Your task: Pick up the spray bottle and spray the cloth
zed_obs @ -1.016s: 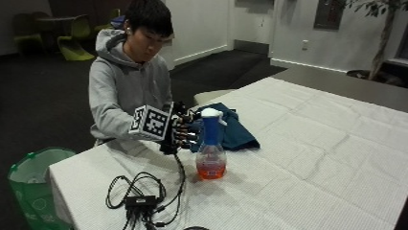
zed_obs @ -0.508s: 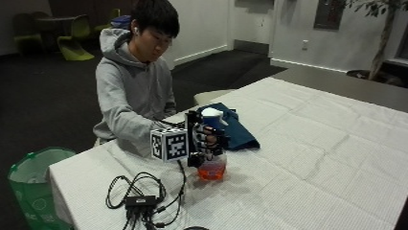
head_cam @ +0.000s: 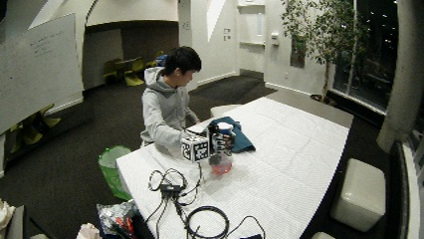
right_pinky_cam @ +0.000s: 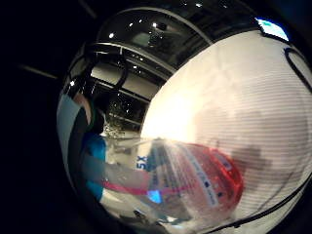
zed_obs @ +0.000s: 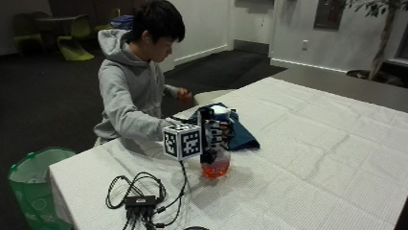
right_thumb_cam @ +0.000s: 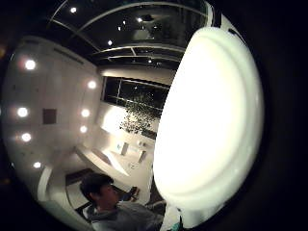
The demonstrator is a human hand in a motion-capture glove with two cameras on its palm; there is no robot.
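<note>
The spray bottle (zed_obs: 216, 166) stands upright on the white table (zed_obs: 319, 158), clear with orange-red liquid at its base and a white and blue head. My gloved right hand (zed_obs: 213, 134) is wrapped round its upper body from the person's side, fingers curled on it. The dark blue cloth (zed_obs: 241, 135) lies crumpled on the table just behind the bottle. The little finger side palm view is filled by the bottle's body (right_pinky_cam: 195, 180), so the bottle is close to the palm. The wide outside view shows the same bottle (head_cam: 221, 165) and cloth (head_cam: 240, 139).
A black box with looped cables (zed_obs: 141, 201) lies on the table near the front corner. A green bin (zed_obs: 30, 184) stands on the floor beside the table. The person's bare hand (zed_obs: 186, 94) is held near the table's far edge.
My gloved hand moved from beside the bottle onto it and now grips it. The bottle still stands in the same place on the table.
</note>
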